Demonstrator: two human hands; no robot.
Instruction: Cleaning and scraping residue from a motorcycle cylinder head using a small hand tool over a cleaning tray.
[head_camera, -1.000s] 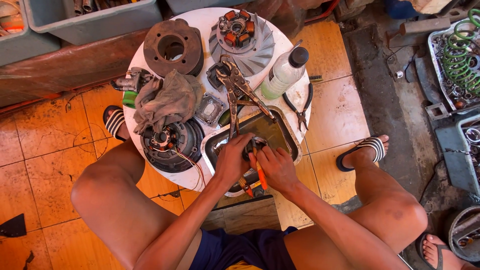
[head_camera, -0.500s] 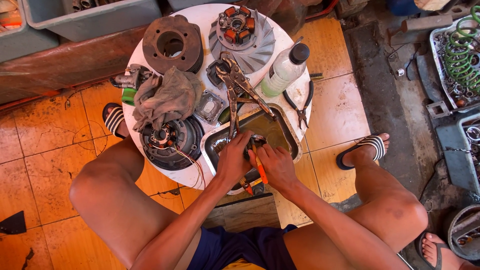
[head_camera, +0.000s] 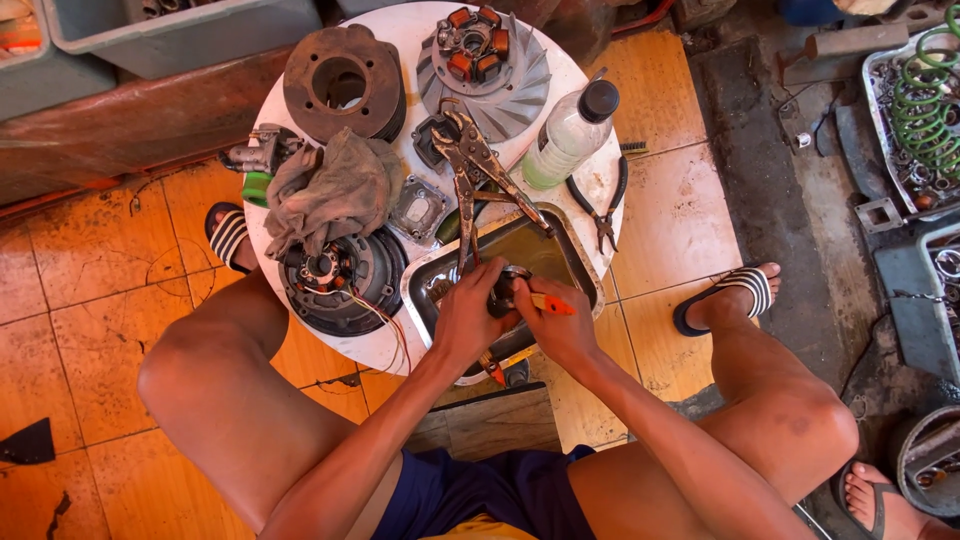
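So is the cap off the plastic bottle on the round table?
No, the plastic bottle lies on the round table with its dark cap on.

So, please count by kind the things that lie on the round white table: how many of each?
Round motor parts: 3, a rusty cylinder, a finned fan wheel, a dark wired stator
Pliers: 2, locking pliers, black-handled pliers
Plastic bottle: 1
Grey rag: 1
Metal tray: 1
Total: 8

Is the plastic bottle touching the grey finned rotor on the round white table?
Touching, it seems: in the head view the plastic bottle lies with its side against the finned rotor's rim, no gap showing.
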